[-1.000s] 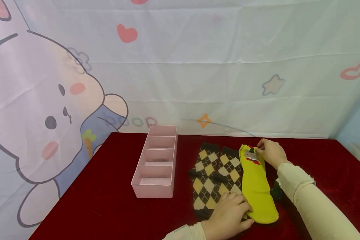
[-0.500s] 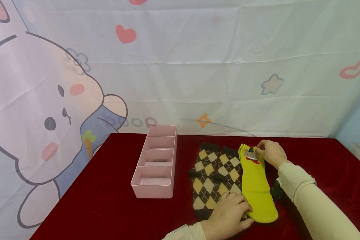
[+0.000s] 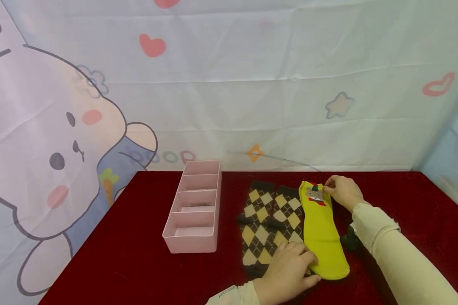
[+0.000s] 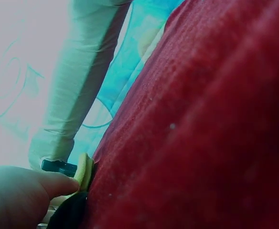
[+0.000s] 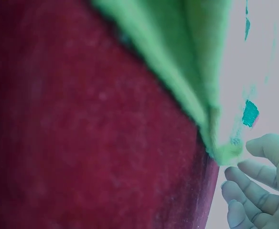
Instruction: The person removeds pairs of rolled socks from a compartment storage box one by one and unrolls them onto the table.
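A bright yellow sock (image 3: 322, 233) with an animal patch lies lengthwise at the right in the head view; more than one layer shows at its edge. My right hand (image 3: 345, 192) pinches its upper right edge near the cuff, and the right wrist view has the thumb and forefinger at the sock's corner (image 5: 229, 151). Down by the foot end, my left hand (image 3: 288, 271) holds the sock's left edge; the thumb meets the yellow edge (image 4: 83, 172) in the left wrist view. Beside it lie two brown argyle socks (image 3: 257, 224), the nearer one (image 3: 289, 209) partly under my left hand.
Left of the socks stands a pink box (image 3: 191, 243) with several compartments in a row. Dark red cloth (image 3: 137, 237) covers the table. A printed curtain (image 3: 229, 84) hangs behind it. A dark green object (image 3: 350, 239) shows below my right wrist.
The head view has shifted slightly, so everything sits a little further left. Both hands keep their places on the yellow sock.
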Tool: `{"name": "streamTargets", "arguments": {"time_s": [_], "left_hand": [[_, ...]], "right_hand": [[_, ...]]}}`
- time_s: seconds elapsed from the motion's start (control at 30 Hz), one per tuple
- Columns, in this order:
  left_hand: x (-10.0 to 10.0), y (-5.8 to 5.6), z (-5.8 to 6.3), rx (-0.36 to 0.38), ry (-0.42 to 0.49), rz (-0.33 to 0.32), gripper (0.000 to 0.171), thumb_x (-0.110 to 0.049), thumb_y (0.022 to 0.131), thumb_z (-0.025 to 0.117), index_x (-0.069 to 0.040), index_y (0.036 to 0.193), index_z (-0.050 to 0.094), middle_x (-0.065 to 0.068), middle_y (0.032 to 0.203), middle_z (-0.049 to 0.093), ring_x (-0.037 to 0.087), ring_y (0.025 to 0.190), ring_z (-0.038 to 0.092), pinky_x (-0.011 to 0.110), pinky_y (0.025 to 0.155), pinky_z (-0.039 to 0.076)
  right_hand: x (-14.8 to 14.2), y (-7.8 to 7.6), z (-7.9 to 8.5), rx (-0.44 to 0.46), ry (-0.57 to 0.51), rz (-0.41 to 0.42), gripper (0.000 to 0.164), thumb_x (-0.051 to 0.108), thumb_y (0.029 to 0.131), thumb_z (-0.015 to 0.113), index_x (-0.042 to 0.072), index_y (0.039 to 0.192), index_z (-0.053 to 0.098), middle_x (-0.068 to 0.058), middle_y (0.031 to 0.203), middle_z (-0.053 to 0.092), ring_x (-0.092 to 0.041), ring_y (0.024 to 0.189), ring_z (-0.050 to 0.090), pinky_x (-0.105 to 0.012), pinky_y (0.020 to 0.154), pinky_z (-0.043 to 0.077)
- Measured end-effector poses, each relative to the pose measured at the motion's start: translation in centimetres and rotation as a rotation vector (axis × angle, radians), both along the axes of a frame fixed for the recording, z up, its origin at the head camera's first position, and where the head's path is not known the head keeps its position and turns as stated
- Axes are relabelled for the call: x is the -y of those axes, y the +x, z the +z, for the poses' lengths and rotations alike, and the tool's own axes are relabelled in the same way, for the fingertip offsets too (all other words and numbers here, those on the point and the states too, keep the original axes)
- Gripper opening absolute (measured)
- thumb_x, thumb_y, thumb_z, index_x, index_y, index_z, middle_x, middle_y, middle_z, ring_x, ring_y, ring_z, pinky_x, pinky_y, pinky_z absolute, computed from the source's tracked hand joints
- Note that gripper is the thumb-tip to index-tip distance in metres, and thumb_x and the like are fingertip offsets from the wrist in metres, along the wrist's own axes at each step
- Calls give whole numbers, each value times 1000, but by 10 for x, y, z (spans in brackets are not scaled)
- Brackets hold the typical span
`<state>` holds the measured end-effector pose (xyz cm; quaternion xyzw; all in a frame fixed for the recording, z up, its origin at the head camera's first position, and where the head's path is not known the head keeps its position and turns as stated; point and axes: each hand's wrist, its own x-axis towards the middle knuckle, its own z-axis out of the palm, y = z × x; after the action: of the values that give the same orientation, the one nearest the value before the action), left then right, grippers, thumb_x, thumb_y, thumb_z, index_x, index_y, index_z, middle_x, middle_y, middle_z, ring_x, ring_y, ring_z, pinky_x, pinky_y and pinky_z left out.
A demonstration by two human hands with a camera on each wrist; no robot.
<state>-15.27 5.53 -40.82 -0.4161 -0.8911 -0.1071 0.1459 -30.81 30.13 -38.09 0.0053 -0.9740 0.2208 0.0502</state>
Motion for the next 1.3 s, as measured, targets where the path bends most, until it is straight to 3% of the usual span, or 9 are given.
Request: {"name": "streamTargets", "arguments": {"time_s": [0.37, 0.67, 0.9, 1.1, 1.3], "left_hand": [[-4, -5, -4, -72, 41, 14, 18, -44, 82, 72, -27, 84, 66, -15, 84, 54, 0, 80, 46, 12, 68, 26], [-4, -6, -8, -192, 91, -6, 8, -34, 85, 71, -29, 79, 67, -16, 78, 57, 0, 76, 49, 11, 68, 26], [-4, -5, -3, -258, 166, -10, 7, -31, 84, 72, -28, 79, 68, -16, 76, 60, -1, 75, 52, 11, 69, 30], [-4, -4, 0, -262, 233, -18, 7, -29, 83, 73, -26, 80, 68, -16, 78, 62, 0, 76, 54, 10, 71, 33], [-6, -3, 1, -260, 245, -19, 7, -31, 83, 73, -26, 82, 67, -16, 79, 61, 0, 78, 54, 11, 73, 34]], "right_hand": [[1, -2, 0, 7, -28, 1, 28, 20, 92, 62, -5, 104, 61, -22, 97, 66, -26, 77, 60, -35, 68, 52], [5, 0, 2, -12, -58, 13, 26, 17, 91, 64, -6, 101, 59, -22, 94, 64, -27, 77, 58, -34, 67, 50], [7, 0, 9, -46, -40, 25, 20, 16, 90, 65, -3, 97, 61, -18, 89, 64, -23, 71, 54, -29, 62, 46], [5, 0, 14, -55, -18, 31, 22, 17, 91, 64, -3, 100, 61, -19, 92, 65, -23, 71, 55, -29, 61, 46], [3, 3, 18, -49, -17, 31, 23, 18, 92, 63, -3, 102, 60, -21, 95, 66, -24, 74, 58, -30, 62, 47]]}}
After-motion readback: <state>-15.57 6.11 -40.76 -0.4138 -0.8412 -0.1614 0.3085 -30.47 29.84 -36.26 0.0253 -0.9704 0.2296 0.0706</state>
